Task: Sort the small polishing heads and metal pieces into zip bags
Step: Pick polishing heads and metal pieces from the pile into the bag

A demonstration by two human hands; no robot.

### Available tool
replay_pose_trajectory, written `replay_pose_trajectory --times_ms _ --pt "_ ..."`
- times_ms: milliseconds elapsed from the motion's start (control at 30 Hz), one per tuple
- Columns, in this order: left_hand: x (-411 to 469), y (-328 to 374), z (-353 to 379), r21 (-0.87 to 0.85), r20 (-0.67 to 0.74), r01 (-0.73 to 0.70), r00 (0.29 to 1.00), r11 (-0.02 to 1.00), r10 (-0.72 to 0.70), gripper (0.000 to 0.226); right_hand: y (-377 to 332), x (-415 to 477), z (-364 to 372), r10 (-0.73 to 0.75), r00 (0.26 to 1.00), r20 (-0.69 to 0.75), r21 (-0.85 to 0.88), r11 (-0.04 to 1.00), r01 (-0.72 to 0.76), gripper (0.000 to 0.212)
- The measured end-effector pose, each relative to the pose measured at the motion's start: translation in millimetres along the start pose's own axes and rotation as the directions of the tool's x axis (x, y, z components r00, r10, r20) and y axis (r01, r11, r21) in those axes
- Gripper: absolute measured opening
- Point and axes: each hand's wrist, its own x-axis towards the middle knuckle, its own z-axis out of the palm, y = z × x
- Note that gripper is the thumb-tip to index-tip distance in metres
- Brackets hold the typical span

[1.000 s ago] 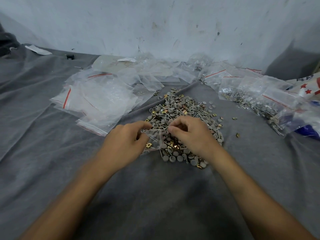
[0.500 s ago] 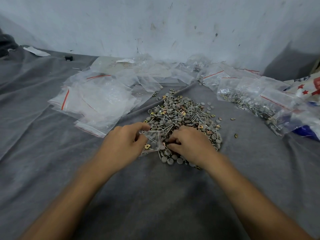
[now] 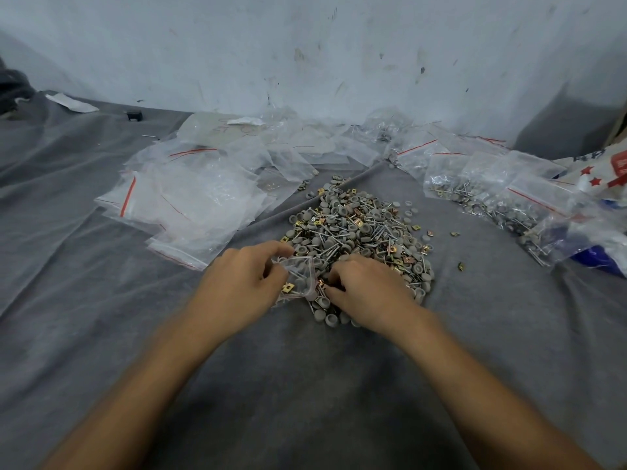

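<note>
A bag (image 3: 300, 279) is being pinched by the left hand (image 3: 241, 283) — the pile (image 3: 359, 228) is being dug by the right hand (image 3: 368, 293), grip unclear.

a creased grey cloth (image 3: 305, 385) covers the whole surface and runs up to a pale, scuffed wall (image 3: 305, 45). at the far left a white scrap of paper (image 3: 72, 103) lies near a dark bundle (image 3: 10, 89), and a small black object (image 3: 134, 116) sits close to the wall. at the right edge a printed bag with red stars (image 3: 590, 171) lies near something blue (image 3: 597, 262).
</note>
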Motion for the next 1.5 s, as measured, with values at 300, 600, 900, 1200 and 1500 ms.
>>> replay_pose_trajectory --times_ms 300,600,900,1200,1500 --pt "-0.1 0.7 -1.9 0.009 -0.009 -0.013 1.0 1.0 0.013 0.033 5.8 -7.3 -6.5 0.052 0.997 -0.048 0.253 0.967 -0.038 0.013" --pt "0.3 -2.1 -0.2 0.013 -0.021 -0.029 0.999 0.999 0.03 0.032 -34.4 -8.7 -17.1 0.004 0.986 -0.166 0.588 0.803 0.096 0.016" --pt "8.7 18.7 -24.6 -0.423 0.062 -0.053 0.994 0.905 0.088 0.011 -32.1 5.7 -42.9 0.092 0.99 -0.104 0.692 0.722 0.006 0.01" --pt "-4.3 43.1 -61.3 -0.501 0.054 -0.117 0.985 0.858 0.165 0.034 -28.0 -16.8 -88.4 0.256 0.966 0.022 1.0 -0.023 -0.017 0.01" --pt "-4.6 46.4 -41.0 -0.482 -0.045 -0.165 0.985 0.861 0.164 0.014 -11.7 -57.6 -77.3 0.379 0.924 -0.05 0.997 0.08 0.021 0.023"
